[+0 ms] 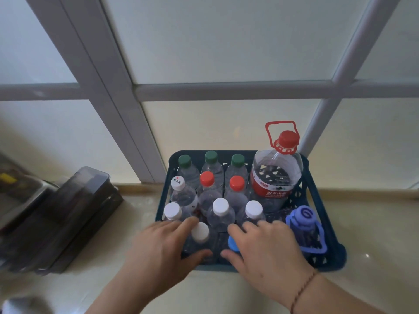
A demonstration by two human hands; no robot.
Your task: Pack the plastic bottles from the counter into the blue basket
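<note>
Window (226, 41) behind: frosted panes, white frame bars. Beige table (374, 223) below it.

Blue basket (317, 196) sits on the table against the window sill, packed with upright clear plastic bottles.

Dark smoked-plastic containers (74, 214), left of the basket, well apart, blurred; count unclear.

Bottle count, big to small:
- 1 large jug (275, 177), red cap, red carry handle, red label, back right corner.
- 1 bottle with purple cap and purple carry loop (305, 225), front right corner, in front of the jug.
- 3 green-cap bottles (211, 157), back row.
- 2 red-cap bottles (207, 179), second row, plus 1 white printed-cap bottle (178, 183) at that row's left end.
- 3 white-cap bottles (220, 206) in the third row.
- Front row: 1 white-cap bottle (200, 232) and 1 blue-cap bottle (233, 244).

13 visible in total, all in the basket.

Left hand (158, 252): grip partly open, fingers and thumb curved round the front white-cap bottle; firm contact hard to confirm, motion blur.

Right hand (267, 250): thumb and fingers curled round the blue-cap bottle, which is mostly hidden under the hand. Thin beaded bracelet (302, 288) on the right wrist.
</note>
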